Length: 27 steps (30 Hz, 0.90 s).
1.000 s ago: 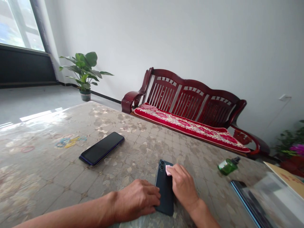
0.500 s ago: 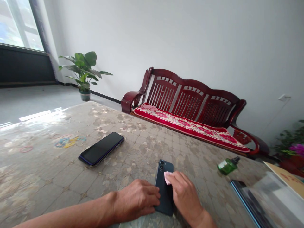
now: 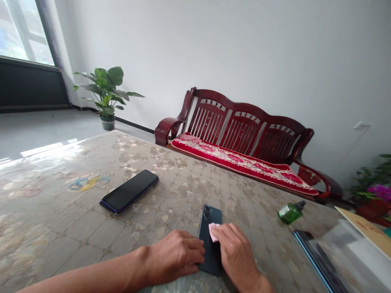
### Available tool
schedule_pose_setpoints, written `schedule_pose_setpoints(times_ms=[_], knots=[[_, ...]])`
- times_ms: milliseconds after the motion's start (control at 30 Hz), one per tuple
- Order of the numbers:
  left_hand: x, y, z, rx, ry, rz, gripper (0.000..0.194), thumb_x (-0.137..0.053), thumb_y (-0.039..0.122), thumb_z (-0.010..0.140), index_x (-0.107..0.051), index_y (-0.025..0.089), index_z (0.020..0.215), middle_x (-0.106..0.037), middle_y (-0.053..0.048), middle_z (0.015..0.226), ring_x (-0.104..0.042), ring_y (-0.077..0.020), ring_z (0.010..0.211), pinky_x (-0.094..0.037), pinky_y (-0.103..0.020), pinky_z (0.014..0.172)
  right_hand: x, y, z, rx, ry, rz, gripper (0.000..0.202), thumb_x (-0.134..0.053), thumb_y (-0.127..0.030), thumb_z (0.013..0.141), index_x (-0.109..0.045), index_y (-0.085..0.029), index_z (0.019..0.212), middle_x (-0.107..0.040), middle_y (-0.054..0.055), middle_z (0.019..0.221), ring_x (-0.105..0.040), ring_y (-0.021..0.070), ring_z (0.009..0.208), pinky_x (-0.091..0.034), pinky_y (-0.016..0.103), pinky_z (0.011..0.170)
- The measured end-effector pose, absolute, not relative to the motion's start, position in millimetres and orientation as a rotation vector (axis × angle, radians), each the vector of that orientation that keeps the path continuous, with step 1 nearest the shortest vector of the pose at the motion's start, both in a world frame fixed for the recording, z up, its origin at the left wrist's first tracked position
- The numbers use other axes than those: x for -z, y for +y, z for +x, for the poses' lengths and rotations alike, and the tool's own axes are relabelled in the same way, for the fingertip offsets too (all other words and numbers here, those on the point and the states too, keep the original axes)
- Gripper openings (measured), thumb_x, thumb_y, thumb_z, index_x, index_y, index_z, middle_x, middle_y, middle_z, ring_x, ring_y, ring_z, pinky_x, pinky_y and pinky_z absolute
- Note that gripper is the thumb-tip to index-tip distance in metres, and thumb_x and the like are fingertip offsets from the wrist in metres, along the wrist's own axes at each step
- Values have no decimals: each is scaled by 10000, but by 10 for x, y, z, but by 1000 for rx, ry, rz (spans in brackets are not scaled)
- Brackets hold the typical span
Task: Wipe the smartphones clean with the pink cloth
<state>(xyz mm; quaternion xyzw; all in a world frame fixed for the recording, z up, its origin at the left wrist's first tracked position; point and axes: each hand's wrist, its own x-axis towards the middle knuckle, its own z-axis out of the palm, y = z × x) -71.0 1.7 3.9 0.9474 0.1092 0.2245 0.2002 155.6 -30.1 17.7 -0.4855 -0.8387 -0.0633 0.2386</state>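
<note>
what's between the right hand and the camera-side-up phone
In the head view, a pink cloth or tissue lies between the right hand and the phone.

The near phone [image 3: 210,255] has a dark blue-grey back; the small wad [image 3: 213,233] on it is pale pink. The left phone [image 3: 130,191] shows a black screen with a purple-blue edge, while the right phone [image 3: 306,241] is edged bright blue. Grey-brown blotches and a tile-like grid pattern the worktop [image 3: 171,191]. The rubber bands [image 3: 86,184] are blue, yellow and pink, the bottle [image 3: 291,214] green. The far bench [image 3: 249,108] is dark red-brown, its runner [image 3: 241,160] red, white and pink.
</note>
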Motion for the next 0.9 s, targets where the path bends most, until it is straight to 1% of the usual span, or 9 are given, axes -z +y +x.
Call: schedule_pose_setpoints(times_ms=[133, 300, 467, 633, 900], knots=[[-47, 13, -717, -602, 318, 2642, 136, -540, 275, 971, -622, 213, 1059, -707, -61, 1139, -636, -239, 1133, -480, -320, 978, -198, -190, 1551, 224, -2277, -1387, 387, -499, 39, 836, -681, -260, 1002, -689, 0, 903, -585, 174, 852, -455, 295, 779], [-51, 15, -724, -629, 308, 2631, 133, -541, 262, 968, -628, 215, 1056, -710, -60, 1130, -640, -232, 1126, -485, -308, 975, -185, 40, 1526, 271, -2231, -1466, 354, -501, 25, 850, -691, -247, 974, -679, 7, 860, -581, 181, 849, -456, 294, 778], [-35, 26, -726, -638, 283, 2633, 135, -552, 255, 957, -623, 208, 1062, -709, -66, 1126, -644, -237, 1117, -482, -319, 986, -167, -83, 1507, 228, -2252, -1440, 381, -477, 39, 844, -684, -243, 996, -663, 15, 865, -584, 176, 848, -463, 284, 783], [-42, 16, -717, -627, 301, 2640, 124, -543, 264, 963, -623, 211, 1041, -712, -64, 1117, -648, -236, 1106, -492, -315, 962, -182, -264, 1525, 187, -2306, -1354, 385, -487, 35, 840, -668, -243, 1035, -674, 12, 921, -583, 174, 850, -463, 286, 784], [-50, 20, -716, -643, 301, 2633, 138, -527, 271, 968, -624, 217, 1051, -712, -70, 1110, -654, -230, 1091, -492, -319, 976, -179, 52, 1504, 291, -2267, -1462, 360, -501, 29, 843, -687, -251, 973, -670, 6, 866, -599, 167, 856, -462, 278, 776]])
